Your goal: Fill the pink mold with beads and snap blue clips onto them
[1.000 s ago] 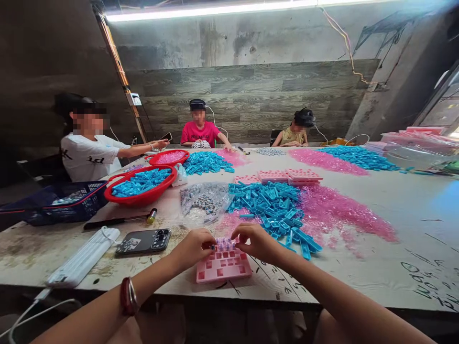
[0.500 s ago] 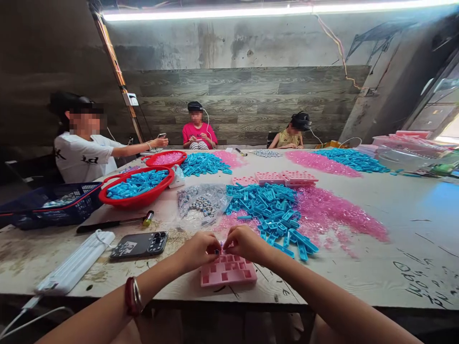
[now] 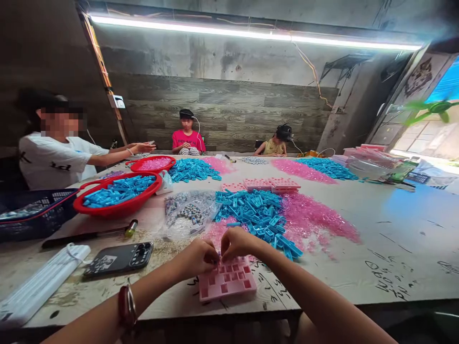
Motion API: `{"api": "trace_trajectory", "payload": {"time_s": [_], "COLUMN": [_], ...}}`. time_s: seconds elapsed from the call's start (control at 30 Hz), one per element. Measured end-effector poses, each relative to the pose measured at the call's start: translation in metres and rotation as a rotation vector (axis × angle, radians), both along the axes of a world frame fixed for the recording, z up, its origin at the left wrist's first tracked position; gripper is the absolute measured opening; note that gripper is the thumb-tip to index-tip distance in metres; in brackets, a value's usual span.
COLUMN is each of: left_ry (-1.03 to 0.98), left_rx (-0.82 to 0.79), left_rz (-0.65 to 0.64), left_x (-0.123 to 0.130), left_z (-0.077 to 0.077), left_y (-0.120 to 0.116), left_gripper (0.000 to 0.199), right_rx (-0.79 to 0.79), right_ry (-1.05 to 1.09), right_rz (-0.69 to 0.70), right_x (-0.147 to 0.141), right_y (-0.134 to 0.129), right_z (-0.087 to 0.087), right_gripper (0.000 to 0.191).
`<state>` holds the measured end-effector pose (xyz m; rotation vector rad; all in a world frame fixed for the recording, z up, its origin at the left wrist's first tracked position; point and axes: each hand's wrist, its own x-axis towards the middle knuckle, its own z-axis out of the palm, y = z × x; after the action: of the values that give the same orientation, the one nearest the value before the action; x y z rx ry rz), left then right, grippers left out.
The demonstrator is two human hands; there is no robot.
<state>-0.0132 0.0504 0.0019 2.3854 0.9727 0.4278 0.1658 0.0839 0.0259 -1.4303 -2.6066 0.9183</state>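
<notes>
L hand point(image 3: 201, 257) & R hand point(image 3: 237, 242) were almost tog., palms down, fingers bent, R slightly higher w/ fingertips pointing down. L arm point(image 3: 154, 290) slanted up from btm L, R arm point(image 3: 308, 284) from btm R. Grip unclear.

A long tube light point(image 3: 233, 31) glares white above the far edge of the tabletop point(image 3: 322, 267), its core blown out. Daylight enters brightly past the right edge, where green fan blades point(image 3: 428, 111) smear, and a bluish sheen lies near that edge. The wall point(image 3: 28, 52) beyond the left edge sinks into gloom; shadow fills the space below the near edge. Wide-angle distortion stretches the white bar point(image 3: 46, 286) toward the near left corner.
</notes>
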Motion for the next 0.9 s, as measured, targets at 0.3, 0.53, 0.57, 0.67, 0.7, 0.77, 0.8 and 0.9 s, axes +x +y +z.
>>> {"api": "trace_trajectory", "payload": {"time_s": [0.3, 0.53, 0.57, 0.67, 0.7, 0.77, 0.8, 0.9], "left_ry": [0.009, 0.054, 0.067, 0.103, 0.107, 0.103, 0.099, 0.107], "left_rx": [-0.011, 0.015, 0.028, 0.080, 0.095, 0.113, 0.117, 0.114], "left_rz": [0.011, 0.051, 0.058, 0.077, 0.080, 0.085, 0.092, 0.131], "left_x": [0.003, 0.007, 0.008, 0.010, 0.010, 0.011, 0.012, 0.014], "left_z": [-0.001, 0.005, 0.006, 0.007, 0.006, 0.004, 0.002, 0.000], "left_y": [0.003, -0.005, -0.006, -0.006, -0.005, -0.004, -0.003, -0.003], "left_gripper": [0.024, 0.026, 0.026, 0.025, 0.025, 0.025, 0.025, 0.025], "right_rx": [-0.185, -0.138, -0.134, -0.115, -0.103, -0.066, -0.047, 0.009], "right_ry": [-0.069, -0.136, -0.140, -0.128, -0.123, -0.117, -0.114, -0.045], "right_rz": [-0.062, -0.094, -0.097, -0.114, -0.123, -0.127, -0.123, -0.067], "right_x": [-0.005, -0.016, -0.017, -0.019, -0.019, -0.019, -0.018, -0.010], "right_y": [0.005, 0.002, 0.001, 0.001, 0.001, 0.002, 0.002, 0.002], "right_z": [0.009, 0.011, 0.010, 0.008, 0.007, 0.004, 0.003, -0.001], "right_gripper": [0.016, 0.017, 0.018, 0.019, 0.018, 0.017, 0.016, 0.014]}}
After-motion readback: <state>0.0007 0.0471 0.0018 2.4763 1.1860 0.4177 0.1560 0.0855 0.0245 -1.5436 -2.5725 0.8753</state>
